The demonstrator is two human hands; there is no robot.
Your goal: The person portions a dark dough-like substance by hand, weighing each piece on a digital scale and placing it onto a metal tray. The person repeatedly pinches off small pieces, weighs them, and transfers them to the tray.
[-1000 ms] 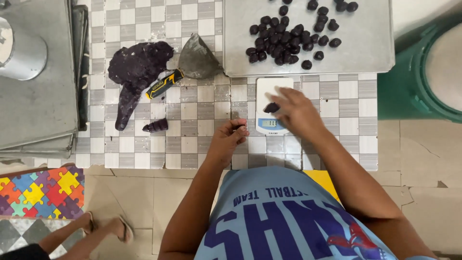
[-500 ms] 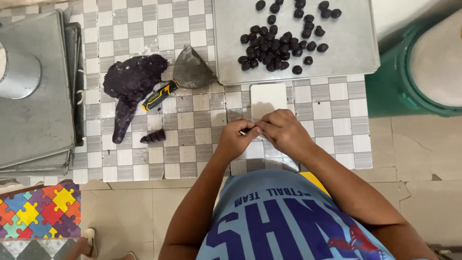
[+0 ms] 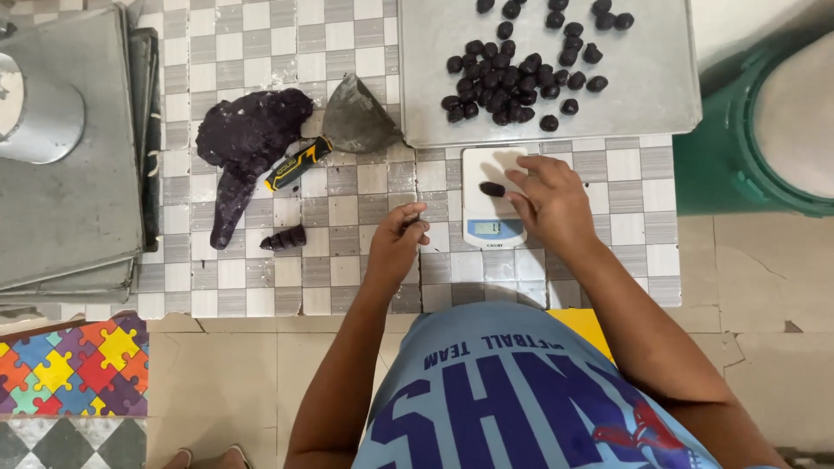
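Note:
A small white digital scale (image 3: 476, 167) stands on the checkered tabletop, with a dark purple lump of dough (image 3: 493, 188) on its plate. My right hand (image 3: 549, 201) hovers over the scale, fingers spread, the fingertips just beside that lump. My left hand (image 3: 398, 241) rests left of the scale, its fingers pinched on a tiny dark bit of dough. A big mass of purple dough (image 3: 248, 139) lies further left, with a yellow-black utility knife (image 3: 296, 164) and a small cut piece (image 3: 285, 239) near it.
Behind the scale, a metal tray (image 3: 643, 95) holds several dark dough balls (image 3: 508, 82). A grey crumpled bag (image 3: 356, 117) lies beside it. Stacked metal trays (image 3: 78, 217) with a steel cup (image 3: 39, 117) are at left, a green bin (image 3: 725, 165) at right, and a puzzle mat (image 3: 69, 365) is on the floor.
Half a second ago both hands met in front of the bare scale. Now my right hand has reached over the scale, a dough lump lies on it, and my left hand stays back.

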